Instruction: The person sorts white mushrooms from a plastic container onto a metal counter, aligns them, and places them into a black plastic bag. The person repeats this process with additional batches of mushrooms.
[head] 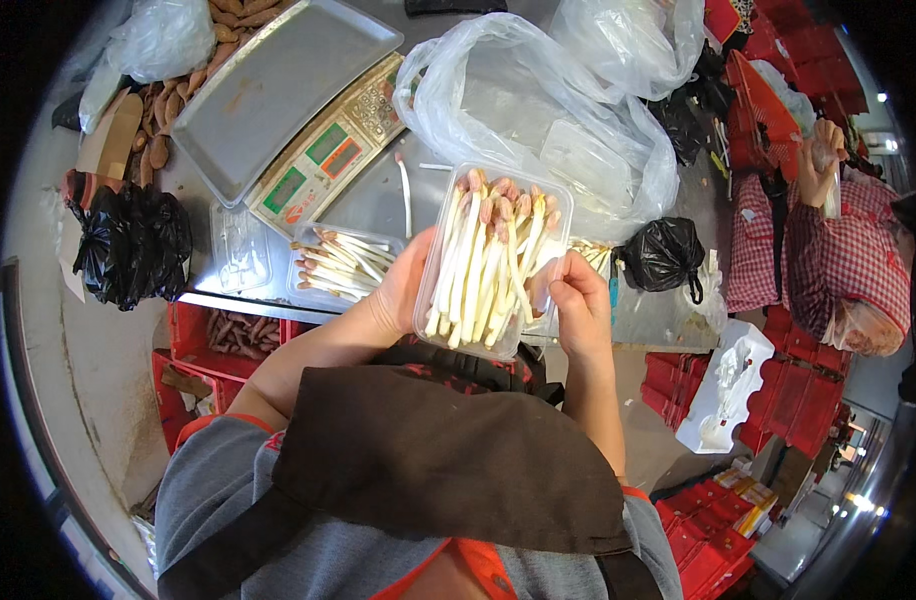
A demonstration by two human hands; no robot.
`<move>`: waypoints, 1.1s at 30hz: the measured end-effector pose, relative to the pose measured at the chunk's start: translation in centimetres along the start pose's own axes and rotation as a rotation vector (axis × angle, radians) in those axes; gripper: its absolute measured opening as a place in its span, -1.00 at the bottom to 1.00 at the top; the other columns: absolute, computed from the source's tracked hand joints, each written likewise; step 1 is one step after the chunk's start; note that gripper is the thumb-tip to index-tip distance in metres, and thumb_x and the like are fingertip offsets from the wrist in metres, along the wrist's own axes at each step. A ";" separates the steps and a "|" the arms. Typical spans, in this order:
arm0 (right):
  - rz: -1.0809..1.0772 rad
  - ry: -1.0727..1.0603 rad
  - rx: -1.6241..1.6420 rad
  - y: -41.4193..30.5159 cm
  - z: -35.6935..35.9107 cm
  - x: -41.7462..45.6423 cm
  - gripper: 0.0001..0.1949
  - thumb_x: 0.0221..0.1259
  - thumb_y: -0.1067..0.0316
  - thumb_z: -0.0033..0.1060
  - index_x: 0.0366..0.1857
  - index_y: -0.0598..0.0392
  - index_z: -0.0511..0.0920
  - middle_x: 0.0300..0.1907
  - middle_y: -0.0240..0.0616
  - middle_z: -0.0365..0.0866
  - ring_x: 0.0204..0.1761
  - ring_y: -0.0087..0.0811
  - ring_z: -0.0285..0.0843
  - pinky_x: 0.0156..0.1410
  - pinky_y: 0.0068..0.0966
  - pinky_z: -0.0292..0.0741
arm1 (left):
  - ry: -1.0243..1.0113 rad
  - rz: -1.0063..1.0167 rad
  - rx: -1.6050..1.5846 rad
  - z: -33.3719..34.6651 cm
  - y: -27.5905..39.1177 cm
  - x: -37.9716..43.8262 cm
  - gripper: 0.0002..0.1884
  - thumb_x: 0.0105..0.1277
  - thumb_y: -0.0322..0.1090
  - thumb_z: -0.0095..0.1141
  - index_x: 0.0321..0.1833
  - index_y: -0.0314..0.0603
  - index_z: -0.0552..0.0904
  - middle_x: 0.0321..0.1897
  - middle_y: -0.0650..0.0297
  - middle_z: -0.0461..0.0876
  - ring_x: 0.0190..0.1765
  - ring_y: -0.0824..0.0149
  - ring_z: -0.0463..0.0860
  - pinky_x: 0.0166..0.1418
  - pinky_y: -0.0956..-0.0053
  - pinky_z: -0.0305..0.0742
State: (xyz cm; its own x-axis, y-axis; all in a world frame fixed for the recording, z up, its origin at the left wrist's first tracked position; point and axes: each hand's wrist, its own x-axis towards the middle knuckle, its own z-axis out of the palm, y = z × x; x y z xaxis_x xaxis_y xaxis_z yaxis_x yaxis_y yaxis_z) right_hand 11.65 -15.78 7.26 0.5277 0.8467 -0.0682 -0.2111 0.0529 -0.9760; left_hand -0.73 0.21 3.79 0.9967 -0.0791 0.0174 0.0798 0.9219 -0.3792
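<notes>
A clear plastic tray [507, 346] is held up before my chest, tilted toward me. Long white peanut sprouts [479, 270] fill it, pinkish-brown heads at the far end. My left hand [411, 281] grips the tray's left side. At its right edge, my right hand [584, 307] has its fingers curled, and part of them shows through the clear plastic. On the steel table behind my left hand, a second clear tray [395, 244] holds more peanut sprouts [341, 262]. One loose sprout [404, 195] lies near the digital scale [308, 169].
A large clear plastic bag [495, 90] with empty trays inside lies beyond my hands. Black plastic bags [131, 244] hang at the left, and a knotted one [664, 253] sits right. Sweet potatoes [157, 120] lie back left. A person in a checked garment [859, 247] is at right.
</notes>
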 end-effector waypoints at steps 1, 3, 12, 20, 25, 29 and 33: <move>0.008 -0.002 -0.006 -0.1 0.0 -0.2 -0.83 0.21 0.30 0.07 -0.43 0.15 0.40 -0.51 -0.28 0.51 -0.48 -0.55 0.41 -0.33 -0.62 0.37 | -0.030 0.001 -0.051 0.5 -0.3 0.2 -0.49 0.49 -0.11 -0.36 0.40 -0.22 0.26 0.39 0.07 0.28 0.38 0.09 0.33 0.46 0.14 0.15; 0.022 -0.004 -0.019 -0.6 -0.1 -0.5 -0.82 0.22 0.30 0.10 -0.45 0.13 0.40 -0.49 -0.29 0.52 -0.47 -0.57 0.40 -0.32 -0.63 0.36 | -0.052 0.013 -0.096 1.2 -0.7 0.7 -0.49 0.51 -0.09 -0.35 0.41 -0.18 0.26 0.38 0.15 0.30 0.37 0.14 0.33 0.47 0.17 0.14; -0.282 0.387 -0.614 -2.0 2.7 -1.2 -0.82 -0.02 0.46 0.33 -0.42 0.19 0.46 -0.28 -0.23 0.51 -0.35 -0.45 0.48 -0.20 -0.51 0.43 | -0.056 -0.042 -0.473 2.1 -1.0 1.3 -0.52 0.52 -0.08 -0.36 0.39 -0.09 0.32 0.36 0.22 0.33 0.32 0.27 0.39 0.42 0.36 0.22; -0.318 0.230 -0.958 -2.2 3.1 -0.5 -0.90 -0.10 0.48 0.29 -0.48 0.16 0.56 0.19 0.01 0.37 0.21 -0.06 0.32 0.19 -0.25 0.34 | 0.088 0.109 0.320 -1.3 -0.9 -0.6 -0.51 0.51 -0.02 -0.36 0.33 -0.10 0.38 0.22 0.24 0.50 0.21 0.24 0.51 0.32 0.24 0.37; -0.339 0.200 -0.981 -2.2 3.1 -0.5 -0.91 -0.07 0.47 0.27 -0.49 0.18 0.54 0.22 0.04 0.37 0.25 -0.01 0.32 0.24 -0.23 0.32 | 0.084 0.132 0.213 -1.0 -0.9 0.0 -0.51 0.50 -0.03 -0.36 0.32 -0.13 0.39 0.23 0.20 0.49 0.22 0.22 0.50 0.32 0.23 0.36; -0.304 0.223 -0.943 -2.2 3.4 -0.1 -0.90 -0.04 0.46 0.26 -0.47 0.19 0.53 0.22 0.06 0.37 0.22 0.02 0.37 0.25 -0.22 0.33 | 0.114 0.147 0.224 -1.4 -0.8 -0.2 -0.48 0.49 0.01 -0.35 0.32 -0.14 0.40 0.22 0.19 0.49 0.21 0.20 0.51 0.32 0.23 0.36; -0.237 0.197 -0.973 -1.7 3.4 0.0 -0.91 0.00 0.47 0.27 -0.46 0.20 0.53 0.27 0.04 0.36 0.28 -0.05 0.35 0.30 -0.30 0.28 | 0.132 0.188 0.314 -1.4 -1.1 -0.7 -0.46 0.47 0.05 -0.35 0.31 -0.14 0.40 0.22 0.19 0.50 0.22 0.20 0.51 0.33 0.20 0.35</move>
State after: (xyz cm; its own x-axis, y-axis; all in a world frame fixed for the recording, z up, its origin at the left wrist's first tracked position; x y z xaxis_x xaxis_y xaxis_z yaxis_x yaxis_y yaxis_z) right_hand 9.26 -14.07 9.60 0.6135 0.7634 0.2019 0.6306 -0.3198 -0.7071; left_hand -1.54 -1.25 2.88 0.9856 0.0728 -0.1526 -0.0831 0.9946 -0.0622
